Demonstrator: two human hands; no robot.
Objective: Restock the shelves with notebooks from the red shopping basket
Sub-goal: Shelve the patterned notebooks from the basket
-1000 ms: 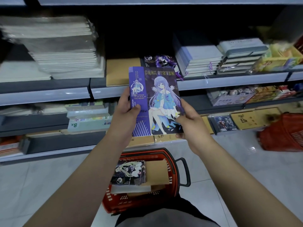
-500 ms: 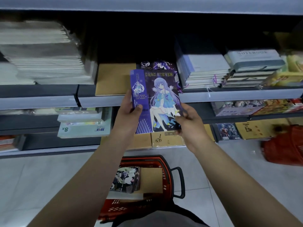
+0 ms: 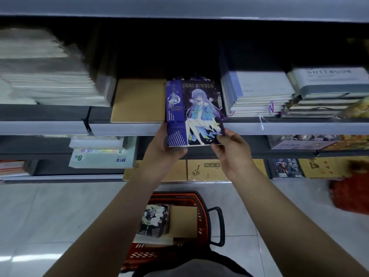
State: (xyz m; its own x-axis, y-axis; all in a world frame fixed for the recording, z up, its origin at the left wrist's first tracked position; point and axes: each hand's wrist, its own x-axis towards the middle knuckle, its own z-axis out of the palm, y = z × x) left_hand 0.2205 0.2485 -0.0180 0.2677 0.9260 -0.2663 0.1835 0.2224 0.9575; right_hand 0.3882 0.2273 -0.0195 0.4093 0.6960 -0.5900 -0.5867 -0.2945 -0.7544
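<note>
A purple "Dark System" notebook with an anime girl on its cover lies half over the edge of the grey shelf, above a matching stack. My left hand grips its lower left corner. My right hand pinches its lower right corner. The red shopping basket stands on the floor below my arms. Inside it lie a dark illustrated notebook stack and brown kraft notebooks.
A kraft notebook lies left of the purple one. Wrapped white paper stacks sit far left, grey and white notebook piles right. Lower shelves hold kraft sketchbooks and a green "8K" pack. A second red basket stands at right.
Both hands have carried the purple notebook up and forward, from in front of the shelf edge onto the stack on the shelf. My left thumb has slid down to the lower corner.
</note>
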